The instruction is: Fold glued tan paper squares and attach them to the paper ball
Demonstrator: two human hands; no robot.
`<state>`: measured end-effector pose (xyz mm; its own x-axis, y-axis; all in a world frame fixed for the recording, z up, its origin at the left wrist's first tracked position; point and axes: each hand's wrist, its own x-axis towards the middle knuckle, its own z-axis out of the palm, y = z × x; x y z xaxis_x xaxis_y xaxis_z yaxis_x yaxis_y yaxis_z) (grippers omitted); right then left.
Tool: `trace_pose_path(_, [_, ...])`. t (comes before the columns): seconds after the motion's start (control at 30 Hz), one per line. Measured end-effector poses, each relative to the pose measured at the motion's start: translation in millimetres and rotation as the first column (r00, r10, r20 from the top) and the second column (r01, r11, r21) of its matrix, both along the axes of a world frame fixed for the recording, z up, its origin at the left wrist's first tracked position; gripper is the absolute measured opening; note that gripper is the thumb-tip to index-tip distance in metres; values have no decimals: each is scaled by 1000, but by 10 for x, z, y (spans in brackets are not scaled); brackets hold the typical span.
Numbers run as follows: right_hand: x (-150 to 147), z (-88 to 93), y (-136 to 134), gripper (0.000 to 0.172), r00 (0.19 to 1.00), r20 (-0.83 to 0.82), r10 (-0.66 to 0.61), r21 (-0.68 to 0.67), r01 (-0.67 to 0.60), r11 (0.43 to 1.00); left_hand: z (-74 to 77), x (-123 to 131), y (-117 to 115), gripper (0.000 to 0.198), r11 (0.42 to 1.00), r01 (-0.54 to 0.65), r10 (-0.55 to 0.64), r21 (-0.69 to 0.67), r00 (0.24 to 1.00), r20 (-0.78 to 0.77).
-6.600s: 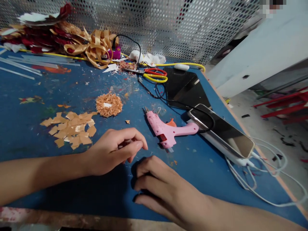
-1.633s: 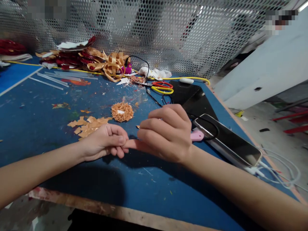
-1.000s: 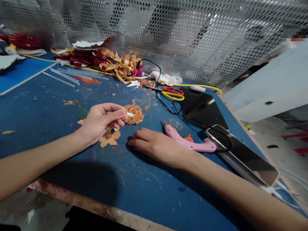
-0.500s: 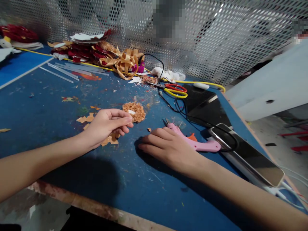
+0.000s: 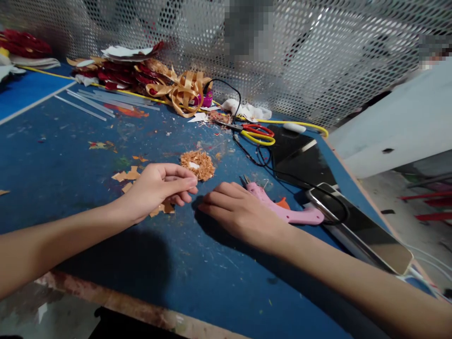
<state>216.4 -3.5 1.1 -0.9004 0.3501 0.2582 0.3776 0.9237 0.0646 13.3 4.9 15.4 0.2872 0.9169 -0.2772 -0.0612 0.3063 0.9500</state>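
**Blue craft table, two hands resting near paper scraps**

Scuffed blue tabletop (image 5: 70, 155) ran back to a perforated metal screen. The left hand (image 5: 155, 188) hovered over tan paper pieces (image 5: 127, 175), thumb and fingertips drawn together; whether they pinched anything could not be told. The right hand (image 5: 240, 212) lay flat, fingers loosely spread, just beside a pink glue gun (image 5: 282, 212). A round shredded-paper disc (image 5: 197, 165) sat just beyond the left fingertips.

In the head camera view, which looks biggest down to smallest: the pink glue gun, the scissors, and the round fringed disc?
Largest: pink glue gun.
Then scissors and round fringed disc, too alike to rank; the scissors lie farther from the camera.
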Motion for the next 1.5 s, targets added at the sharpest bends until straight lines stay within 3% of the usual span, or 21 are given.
trace_pose_path(0.23, [75,7,-66,38,998,-31,49,-13,-49,999,-74,19,-6,5,996,91,-91,-10,996,12])
trace_pose_path(0.43, [-97,-15,48,40,993,-59,102,38,-100,994,-51,16,-9,6,998,64,-64,30,998,11])
trace_pose_path(0.73, [49,-13,-9,38,993,-38,112,37,-110,993,-83,1,-1,5,997,74,-74,27,997,-2])
trace_pose_path(0.97, [-90,-85,85,36,987,-93,132,104,-122,987,-75,3,-2,4,998,61,-61,13,998,-24])
trace_pose_path(1.1, [-74,-27,94,36,989,16,149,93,-150,984,-50,-12,-1,5,1000,13,-14,-14,998,-65])
trace_pose_path(1.23, [-10,57,47,30,983,96,159,57,-165,985,-65,-12,2,5,999,45,-45,1,997,-60])
trace_pose_path(1.4, [-16,34,98,33,992,41,119,23,-120,993,-75,-1,-4,5,995,100,-99,21,994,-46])
trace_pose_path(1.5, [-45,6,201,35,985,16,170,11,-170,985,-68,-4,-9,7,995,96,-95,19,995,-44])
